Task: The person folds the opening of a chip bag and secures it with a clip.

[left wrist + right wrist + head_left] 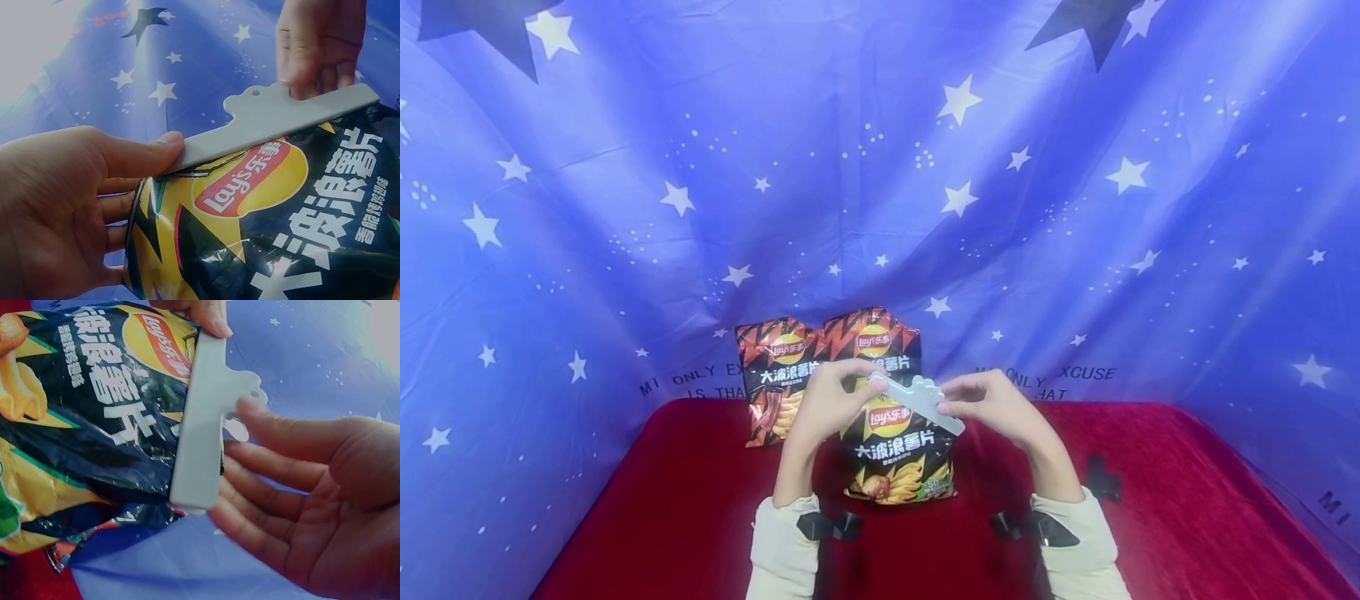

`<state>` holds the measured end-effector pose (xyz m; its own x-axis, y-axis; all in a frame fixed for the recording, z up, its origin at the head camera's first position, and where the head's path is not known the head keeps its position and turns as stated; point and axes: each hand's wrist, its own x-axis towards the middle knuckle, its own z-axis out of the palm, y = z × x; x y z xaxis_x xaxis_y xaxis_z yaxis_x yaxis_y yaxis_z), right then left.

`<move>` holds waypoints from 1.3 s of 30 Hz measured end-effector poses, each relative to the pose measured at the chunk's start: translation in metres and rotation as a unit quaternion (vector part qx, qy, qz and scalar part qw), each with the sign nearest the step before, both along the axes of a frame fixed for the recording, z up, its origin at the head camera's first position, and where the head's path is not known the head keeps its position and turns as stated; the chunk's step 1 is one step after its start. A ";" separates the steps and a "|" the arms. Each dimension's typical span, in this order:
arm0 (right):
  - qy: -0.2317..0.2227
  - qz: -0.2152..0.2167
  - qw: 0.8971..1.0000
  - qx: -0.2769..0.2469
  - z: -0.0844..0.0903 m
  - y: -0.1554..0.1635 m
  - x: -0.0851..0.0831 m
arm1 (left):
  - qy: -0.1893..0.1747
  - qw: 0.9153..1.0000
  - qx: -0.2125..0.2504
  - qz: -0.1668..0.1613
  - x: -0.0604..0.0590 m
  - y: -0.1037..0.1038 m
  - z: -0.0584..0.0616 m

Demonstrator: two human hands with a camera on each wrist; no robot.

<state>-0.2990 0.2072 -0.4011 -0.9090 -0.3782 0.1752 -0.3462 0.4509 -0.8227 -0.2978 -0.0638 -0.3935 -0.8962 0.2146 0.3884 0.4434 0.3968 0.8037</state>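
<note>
Chips bag [898,454], glossy black and yellow foil with crinkled skin, stands upright on the red velvety tablecloth [662,517] between the two hands, its top edge caught under a long sealing clip [919,402]. Behind the hands, two more chips bags [778,367] in black and orange foil lean against the draped blue star-printed backdrop [625,208], which hangs in soft folds.

Smaller than the bag, the sealing clip is a flat, matte, pale grey plastic bar with a wavy bump and a small hole on its upper edge; it lies slanted along the bag's mouth.

At one end of the clip, the left hand [826,402] pinches it, thumb pressed flat on the front face and fingers curled behind the bag's top. At the other end, the right hand [992,402] meets the clip with thumb and fingers nearly straight and relaxed, the thumb touching the bumpy edge, fingertips just behind the bar.

Cream knit sleeves [786,542] cover both wrists.
</note>
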 end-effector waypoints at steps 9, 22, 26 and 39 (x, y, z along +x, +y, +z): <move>0.000 -0.009 1.000 0.011 -0.005 0.003 -0.003 | 0.013 1.000 0.002 0.013 -0.002 0.000 -0.002; -0.009 -0.034 0.999 0.017 -0.005 -0.003 -0.004 | 0.006 1.000 0.019 0.002 -0.003 0.000 -0.004; -0.002 0.013 1.000 0.029 -0.004 0.005 -0.003 | -0.009 1.000 0.025 -0.007 -0.004 -0.007 -0.004; -0.063 0.075 0.995 0.009 -0.012 0.016 -0.011 | -0.216 0.974 0.057 -0.032 -0.003 -0.056 -0.013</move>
<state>-0.3099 0.2232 -0.4135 -0.8564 -0.5133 0.0553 -0.3055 0.4176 -0.8557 -0.3010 -0.1202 -0.4061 -0.9674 0.2532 0.0030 0.0755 0.2772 0.9578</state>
